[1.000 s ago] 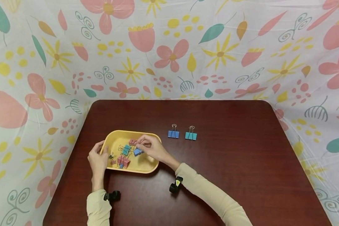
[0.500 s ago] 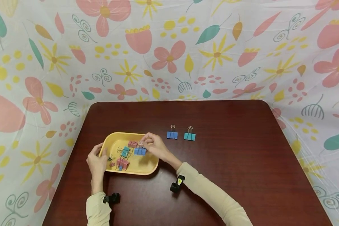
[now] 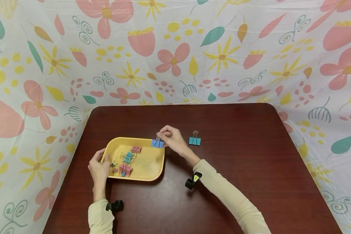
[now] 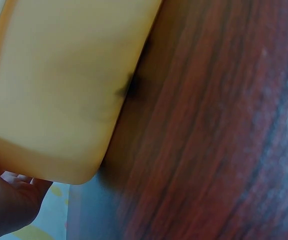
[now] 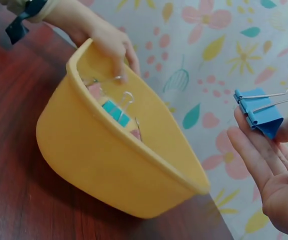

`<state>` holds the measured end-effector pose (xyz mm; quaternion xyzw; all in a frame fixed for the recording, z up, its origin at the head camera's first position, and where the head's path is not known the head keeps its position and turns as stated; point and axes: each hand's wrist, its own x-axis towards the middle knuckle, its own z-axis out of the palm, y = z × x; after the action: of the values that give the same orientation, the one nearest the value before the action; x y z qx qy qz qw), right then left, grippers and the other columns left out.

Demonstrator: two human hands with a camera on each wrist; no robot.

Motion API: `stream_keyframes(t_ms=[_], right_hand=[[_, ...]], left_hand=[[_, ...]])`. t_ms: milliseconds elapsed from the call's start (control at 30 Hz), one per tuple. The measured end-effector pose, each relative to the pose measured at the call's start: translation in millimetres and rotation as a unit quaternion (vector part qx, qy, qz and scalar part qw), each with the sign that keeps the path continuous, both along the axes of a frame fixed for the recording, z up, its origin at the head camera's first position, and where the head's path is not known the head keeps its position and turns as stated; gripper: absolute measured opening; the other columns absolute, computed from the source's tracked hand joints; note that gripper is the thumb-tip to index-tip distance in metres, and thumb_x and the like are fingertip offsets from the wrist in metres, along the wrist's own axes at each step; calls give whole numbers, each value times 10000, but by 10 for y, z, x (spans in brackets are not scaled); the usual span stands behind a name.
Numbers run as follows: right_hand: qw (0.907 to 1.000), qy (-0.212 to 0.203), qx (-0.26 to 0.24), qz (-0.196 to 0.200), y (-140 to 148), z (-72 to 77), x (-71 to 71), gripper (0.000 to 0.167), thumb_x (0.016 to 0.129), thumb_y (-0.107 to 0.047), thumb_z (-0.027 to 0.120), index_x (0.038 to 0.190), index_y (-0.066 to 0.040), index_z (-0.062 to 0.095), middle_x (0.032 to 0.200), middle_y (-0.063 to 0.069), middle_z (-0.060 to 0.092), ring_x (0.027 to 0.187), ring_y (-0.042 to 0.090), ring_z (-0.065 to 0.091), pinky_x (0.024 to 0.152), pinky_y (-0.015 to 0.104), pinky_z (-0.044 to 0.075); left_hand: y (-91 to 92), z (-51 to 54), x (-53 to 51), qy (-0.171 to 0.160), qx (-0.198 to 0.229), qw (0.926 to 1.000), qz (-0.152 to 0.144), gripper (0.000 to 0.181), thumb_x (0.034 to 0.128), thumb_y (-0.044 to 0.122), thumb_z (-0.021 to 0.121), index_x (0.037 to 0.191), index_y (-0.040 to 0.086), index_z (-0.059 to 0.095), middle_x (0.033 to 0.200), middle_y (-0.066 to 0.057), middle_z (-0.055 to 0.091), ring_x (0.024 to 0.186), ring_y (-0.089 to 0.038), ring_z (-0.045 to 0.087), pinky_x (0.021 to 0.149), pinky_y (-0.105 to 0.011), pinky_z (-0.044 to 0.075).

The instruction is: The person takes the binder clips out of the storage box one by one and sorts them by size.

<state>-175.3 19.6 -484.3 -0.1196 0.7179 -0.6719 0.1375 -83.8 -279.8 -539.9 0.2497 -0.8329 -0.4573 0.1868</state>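
Note:
My right hand (image 3: 174, 140) pinches a blue binder clip (image 3: 157, 143) by its wire handles, above the right back rim of the yellow tray (image 3: 146, 178). In the right wrist view the same blue binder clip (image 5: 259, 110) shows beside the fingers, apart from the tray. My left hand (image 3: 99, 167) grips the tray's left end, thumb over the rim and fingers outside. Inside the tray lie a teal binder clip (image 3: 128, 157), pink binder clips (image 3: 125, 169), a small blue one (image 3: 123, 174) and a tiny dark one.
A teal binder clip (image 3: 194, 141) stands on the dark wooden table (image 3: 237, 169), right of my right hand. Another blue clip beside it is almost wholly hidden by that hand. A flowered cloth (image 3: 175, 71) hangs along the table's back and sides.
My right hand has lifted the blue binder clip out of the tray's middle and moved it right and back, over the rim. The left hand stays on the tray.

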Motion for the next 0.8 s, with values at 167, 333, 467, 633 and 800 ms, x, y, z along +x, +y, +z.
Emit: stream_keyframes(t_ms=[167,333,467,633,800], right_hand=[[9998,24,81,-178,112,-25,-27,125,1000,-172,648,988,-51,620,950,120,760,750,136,691,651,354,605],[9984,261,328,-388,263,-99,-20,145,995,-194,661,977,-53,632,918,119,764,762,116,682,715,480,603],[9952,574,641,-458,386,-215,21,128,993,-177,660,962,-54,641,883,120,767,717,133,668,705,481,586],[9893,745,1215,-303,482,-406,118,58,987,-148,656,959,-97,651,805,77,766,623,322,657,533,304,509],[9816,809,1727,-134,529,-516,190,48,971,-164,672,934,-134,665,762,65,755,577,289,655,487,340,517]], left_hand=[[2,-7,-2,-36,-2,10000,24,269,962,101,657,1222,105,728,1154,-157,753,1084,-273,654,747,-91,376],[-4,-15,1,-37,-36,10000,2,276,964,99,651,1229,104,726,1150,-151,756,1061,-267,660,723,-72,381],[-17,-25,9,-26,-40,10000,-2,277,965,103,649,1230,102,726,1149,-151,756,1075,-272,662,738,-76,380],[-21,-28,16,-19,-31,10000,29,272,964,107,653,1225,107,729,1146,-147,758,1070,-265,663,736,-72,380],[-7,-12,-3,7,9,10000,65,267,958,104,657,1213,105,733,1149,-158,754,1043,-249,665,730,-65,385]])
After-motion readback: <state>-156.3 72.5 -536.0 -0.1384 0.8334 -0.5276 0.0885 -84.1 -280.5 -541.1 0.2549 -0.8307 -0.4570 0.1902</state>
